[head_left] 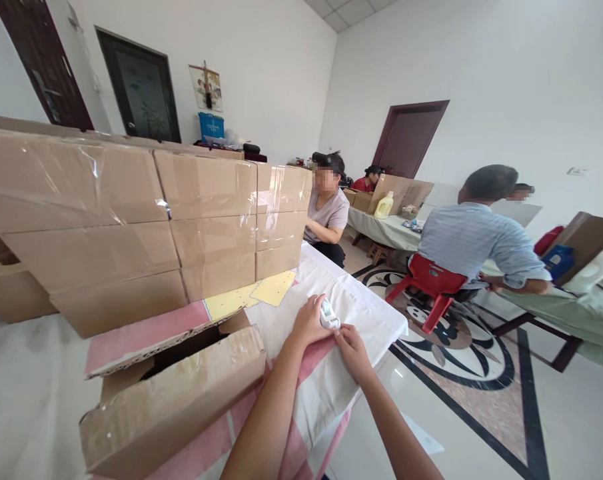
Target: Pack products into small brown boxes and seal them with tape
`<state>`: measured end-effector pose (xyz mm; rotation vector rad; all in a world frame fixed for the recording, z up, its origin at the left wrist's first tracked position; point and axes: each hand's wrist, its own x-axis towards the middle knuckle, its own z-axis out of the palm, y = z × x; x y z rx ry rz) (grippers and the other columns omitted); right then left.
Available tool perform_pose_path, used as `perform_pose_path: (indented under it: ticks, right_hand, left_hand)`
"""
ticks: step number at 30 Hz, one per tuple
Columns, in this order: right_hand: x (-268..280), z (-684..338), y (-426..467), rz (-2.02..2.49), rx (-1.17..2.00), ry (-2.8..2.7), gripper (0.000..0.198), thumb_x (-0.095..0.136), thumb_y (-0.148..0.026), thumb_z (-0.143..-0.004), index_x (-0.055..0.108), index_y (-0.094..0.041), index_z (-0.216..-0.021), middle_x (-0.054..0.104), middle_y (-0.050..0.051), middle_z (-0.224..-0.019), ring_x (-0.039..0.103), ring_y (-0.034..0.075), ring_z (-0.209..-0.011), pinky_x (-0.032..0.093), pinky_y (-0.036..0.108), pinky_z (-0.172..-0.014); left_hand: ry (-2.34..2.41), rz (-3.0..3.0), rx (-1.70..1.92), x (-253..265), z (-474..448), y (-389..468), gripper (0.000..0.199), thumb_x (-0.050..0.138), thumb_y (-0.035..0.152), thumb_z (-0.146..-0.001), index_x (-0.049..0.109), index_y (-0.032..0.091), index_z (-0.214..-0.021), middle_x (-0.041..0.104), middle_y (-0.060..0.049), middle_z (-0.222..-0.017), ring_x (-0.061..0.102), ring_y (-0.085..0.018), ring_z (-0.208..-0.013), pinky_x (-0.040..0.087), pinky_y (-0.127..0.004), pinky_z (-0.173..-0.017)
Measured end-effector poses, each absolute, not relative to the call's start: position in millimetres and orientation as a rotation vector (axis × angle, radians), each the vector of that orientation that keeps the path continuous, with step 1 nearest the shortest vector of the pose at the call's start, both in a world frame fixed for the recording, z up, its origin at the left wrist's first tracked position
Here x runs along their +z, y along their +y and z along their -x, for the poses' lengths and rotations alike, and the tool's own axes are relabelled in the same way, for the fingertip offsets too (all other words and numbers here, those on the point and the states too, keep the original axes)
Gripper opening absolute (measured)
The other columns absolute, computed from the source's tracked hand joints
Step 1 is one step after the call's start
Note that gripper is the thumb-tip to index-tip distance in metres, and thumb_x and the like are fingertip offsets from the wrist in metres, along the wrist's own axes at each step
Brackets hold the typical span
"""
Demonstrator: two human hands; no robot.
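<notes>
My left hand (pixel 310 321) is wrapped round a small white tape dispenser (pixel 327 312), held just above the cloth-covered table (pixel 366 320). My right hand (pixel 352 347) is at its near end, thumb and fingers pinched together. Whether a strip of tape lies between those fingertips is too small to make out. To the left of my forearms lies a long cardboard box (pixel 176 400) with its top open and its inside dark.
Taped cardboard boxes (pixel 206 227) stand stacked like a wall along the table's far left. A person (pixel 328 207) sits beyond the table corner. Another person (pixel 481 233) sits on a red plastic chair (pixel 436 280) at the right. A yellow bottle (pixel 384 205) stands on a farther table.
</notes>
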<state>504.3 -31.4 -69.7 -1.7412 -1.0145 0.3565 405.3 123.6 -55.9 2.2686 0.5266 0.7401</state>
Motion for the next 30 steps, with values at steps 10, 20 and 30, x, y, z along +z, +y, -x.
perform_pose_path:
  ticks: [10,20,30]
  right_hand:
    - [-69.6,-498.1,-37.6,1.689,0.24,-0.98,0.044,0.053,-0.058,-0.094,0.067,-0.021,-0.074,0.062,0.011,-0.112,0.061,0.026,-0.107,0.046,0.04,-0.1]
    - [-68.9,-497.4,-36.9,1.678,0.225,-0.997,0.043,0.051,-0.055,-0.096,0.065,-0.022,-0.073,0.064,0.01,-0.104,0.061,0.025,-0.097,0.047,0.038,-0.092]
    - [-66.6,-494.6,-37.8,1.686,0.228,-1.006,0.042,0.051,-0.055,-0.097,0.063,-0.022,-0.073,0.064,0.009,-0.095,0.062,0.024,-0.088,0.047,0.037,-0.084]
  left_hand:
    - [0.596,-2.139,0.732,-49.7,-405.9,118.7,0.072,0.064,0.045,-0.087,0.039,0.024,-0.151,0.043,-0.011,-0.158,0.047,-0.029,-0.143,0.038,-0.043,-0.119]
    - [0.728,-1.998,0.799,-50.2,-412.9,113.2,0.056,0.054,0.038,-0.093,0.042,0.024,-0.145,0.054,-0.011,-0.15,0.055,-0.025,-0.136,0.044,-0.038,-0.113]
    - [0.718,-1.996,0.843,-50.8,-414.5,114.1,0.041,0.05,0.041,-0.097,0.055,0.028,-0.135,0.06,-0.006,-0.141,0.059,-0.021,-0.13,0.046,-0.035,-0.11]
